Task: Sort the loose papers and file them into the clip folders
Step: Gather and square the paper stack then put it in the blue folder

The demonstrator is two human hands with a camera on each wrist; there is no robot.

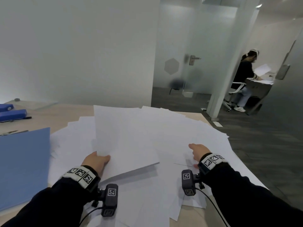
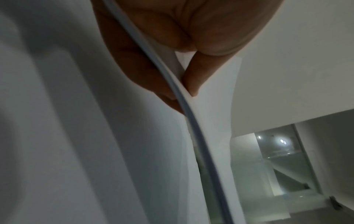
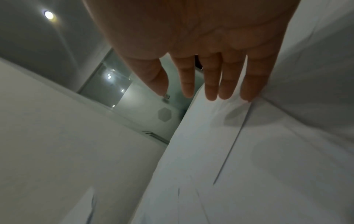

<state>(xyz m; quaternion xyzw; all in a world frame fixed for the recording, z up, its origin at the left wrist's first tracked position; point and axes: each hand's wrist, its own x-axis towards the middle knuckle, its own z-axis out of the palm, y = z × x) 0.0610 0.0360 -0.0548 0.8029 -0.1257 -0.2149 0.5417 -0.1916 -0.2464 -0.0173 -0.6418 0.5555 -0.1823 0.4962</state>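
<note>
Our left hand pinches a thin stack of white sheets at its near left corner, thumb on top and fingers underneath, as the left wrist view shows at the stack's edge. We hold the stack tilted up above the spread of loose papers. Our right hand lies flat with straight fingers on the loose papers to the right of the stack, gripping nothing. These papers fan over most of a light wooden table. Just left of them lies a blue folder, closed flat. Two more blue binders sit at the far left edge. Beyond the table stand a white wall and a frosted glass door; another person sits at a desk, well apart.
</note>
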